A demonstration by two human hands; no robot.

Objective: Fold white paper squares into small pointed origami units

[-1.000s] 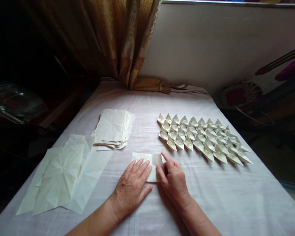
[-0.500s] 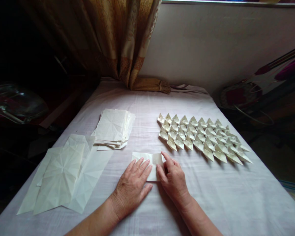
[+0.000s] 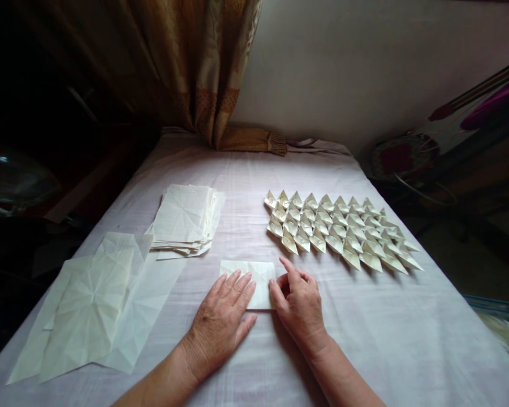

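A folded square of white paper (image 3: 261, 277) lies flat on the cloth in front of me, with faint crease lines across it. My left hand (image 3: 223, 311) rests palm down over its left part, fingers stretched and thumb apart. At the paper's right edge is my right hand (image 3: 297, 297). Its thumb tip touches that edge, its index finger points up and away from the sheet, and the other fingers are curled, partly hidden. To the right, beyond my right hand, stand rows of pointed folded paper pieces (image 3: 335, 229).
A stack of creased paper sheets (image 3: 182, 215) sits at the back left. Nearer, loose creased sheets (image 3: 93, 299) overlap at the left. All rest on a table with a pale cloth (image 3: 407, 333). A gold curtain (image 3: 214, 73) hangs over its far edge against a wall (image 3: 322, 68).
My right index finger has come off the paper's upper right corner, and the right side now lies flatter. My left hand stays on the paper. The whole view has shifted slightly.
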